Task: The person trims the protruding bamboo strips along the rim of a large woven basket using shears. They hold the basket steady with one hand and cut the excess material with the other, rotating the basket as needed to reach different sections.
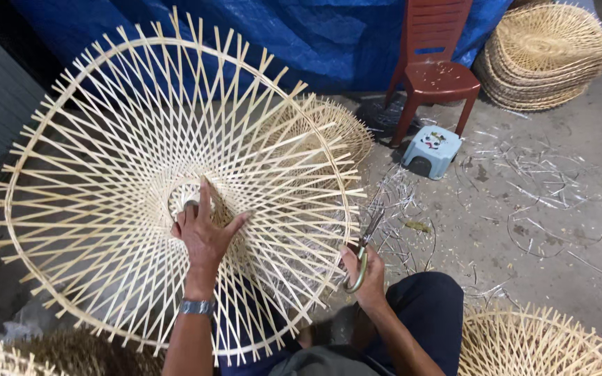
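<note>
Seen from the head camera, the left hand [205, 233] lies spread open, fingers splayed, pressing against the centre of a large round woven bamboo frame [106, 139] held upright before the person. The right hand [364, 271] is closed around scissors [365, 247] just beside the frame's lower right rim, above a dark trouser knee [426, 306].
</note>
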